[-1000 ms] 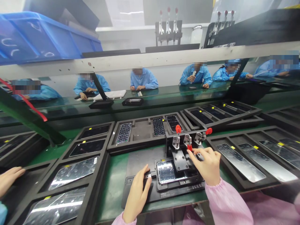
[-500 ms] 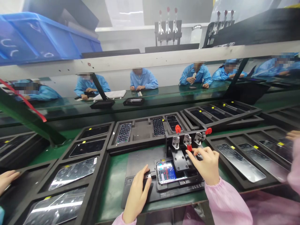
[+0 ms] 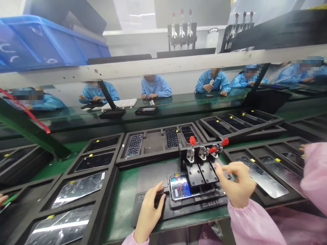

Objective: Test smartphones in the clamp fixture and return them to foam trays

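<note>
A smartphone (image 3: 180, 187) with a lit, colourful screen lies in a black fixture (image 3: 196, 206) on the green bench. Two black clamp plates (image 3: 201, 173) rest just above the phone's far edge, and red-handled toggle clamps (image 3: 204, 152) stand behind them. My left hand (image 3: 149, 212) rests at the fixture's near left side, fingertips close to the phone's left edge. Whether it grips anything there is hidden. My right hand (image 3: 237, 180) hovers at the plates' right end, its curled fingers holding nothing visible.
Black foam trays (image 3: 265, 200) of phone panels with yellow tags flank the fixture. A co-worker's pink sleeve (image 3: 315, 177) reaches in at right, and another hand (image 3: 2, 199) shows at far left. Blue-clad workers sit across the line.
My right hand has moved off the red clamp handle, away to the right. That handle now lies sideways, and a second plate shows. The pink sleeve has come further in at right.
</note>
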Demonstrator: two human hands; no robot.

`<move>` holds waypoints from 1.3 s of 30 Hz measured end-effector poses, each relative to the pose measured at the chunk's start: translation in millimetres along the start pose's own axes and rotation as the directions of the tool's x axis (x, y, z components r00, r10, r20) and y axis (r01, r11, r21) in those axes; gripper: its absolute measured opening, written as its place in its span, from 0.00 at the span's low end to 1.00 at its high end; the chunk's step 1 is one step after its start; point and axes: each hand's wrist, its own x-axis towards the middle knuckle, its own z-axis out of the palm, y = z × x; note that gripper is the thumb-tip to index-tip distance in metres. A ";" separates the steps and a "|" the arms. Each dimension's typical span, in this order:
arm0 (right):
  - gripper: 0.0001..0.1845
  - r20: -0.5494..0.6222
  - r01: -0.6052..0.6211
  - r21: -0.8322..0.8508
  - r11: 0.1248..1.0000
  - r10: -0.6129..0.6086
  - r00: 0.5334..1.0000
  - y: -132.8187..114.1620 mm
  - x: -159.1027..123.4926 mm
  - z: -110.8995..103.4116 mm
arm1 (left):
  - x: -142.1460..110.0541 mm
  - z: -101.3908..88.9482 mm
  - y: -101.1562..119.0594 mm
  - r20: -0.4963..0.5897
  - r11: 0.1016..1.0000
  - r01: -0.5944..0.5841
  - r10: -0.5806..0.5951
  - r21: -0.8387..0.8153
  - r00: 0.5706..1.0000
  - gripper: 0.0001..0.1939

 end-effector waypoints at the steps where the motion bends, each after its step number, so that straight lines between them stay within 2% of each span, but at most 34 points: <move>1: 0.18 -0.077 -0.013 0.051 0.999 0.017 0.997 -2.2 4.1 -4.8 | 1.3 1.4 -1.0 -0.012 1.000 -0.012 0.012 0.010 1.000 0.18; 3: 0.18 -0.161 -0.031 0.078 0.996 0.043 0.986 -4.3 14.9 -12.1 | 4.3 5.2 -1.2 -0.033 0.999 -0.029 0.029 0.023 0.999 0.17; 4: 0.17 -0.155 -0.035 0.051 0.998 0.042 0.987 -4.2 21.8 -14.0 | 6.1 8.0 -0.1 -0.038 0.999 -0.033 0.034 0.024 0.999 0.17; 7: 0.04 0.009 0.007 -0.069 0.998 -0.006 1.000 0.0 47.0 -11.0 | 12.8 19.9 8.7 -0.028 0.999 -0.038 0.038 -0.002 0.999 0.17; 11: 0.12 0.275 0.132 -0.073 0.989 -0.107 0.955 9.8 75.3 1.4 | 22.9 33.6 26.6 0.034 0.998 -0.031 0.033 -0.063 0.999 0.16; 13: 0.09 0.318 0.164 -0.056 0.985 -0.138 0.938 14.1 77.2 1.5 | 26.0 33.3 32.5 0.074 0.997 0.001 0.005 -0.082 0.997 0.17; 16: 0.06 0.245 0.203 -0.084 0.975 -0.178 0.953 20.1 56.7 -9.7 | 27.1 24.5 34.6 0.142 0.996 0.031 -0.018 -0.090 0.990 0.23; 19: 0.12 0.197 0.252 -0.192 0.949 -0.214 0.957 29.2 15.6 -22.1 | 26.6 13.6 33.5 0.143 0.998 0.020 -0.011 -0.065 0.990 0.26; 22: 0.17 0.317 0.285 -0.329 0.900 -0.179 0.931 40.6 -21.3 -23.2 | 27.5 7.0 35.6 0.145 1.000 -0.011 0.014 -0.022 0.989 0.23; 24: 0.19 0.412 0.291 -0.372 0.881 -0.124 0.903 46.7 -34.0 -20.0 | 28.3 6.0 40.1 0.185 0.999 -0.040 0.037 0.012 0.982 0.22; 28: 0.21 0.510 0.267 -0.378 0.887 -0.041 0.859 52.3 -36.6 -19.0 | 29.0 11.3 53.4 0.251 0.995 -0.085 0.070 0.052 0.965 0.22; 32: 0.20 0.541 0.183 -0.336 0.924 0.030 0.840 51.7 -31.9 -23.7 | 31.1 20.7 62.7 0.297 0.978 -0.173 0.133 0.115 0.946 0.26; 36: 0.18 0.441 0.111 -0.230 0.967 0.002 0.897 48.1 -32.4 -27.1 | 33.8 24.5 63.7 0.309 0.953 -0.227 0.158 0.202 0.938 0.27; 39: 0.16 0.347 0.102 -0.149 0.984 -0.044 0.937 46.3 -34.4 -30.4 | 34.2 21.7 61.2 0.299 0.957 -0.215 0.151 0.195 0.942 0.33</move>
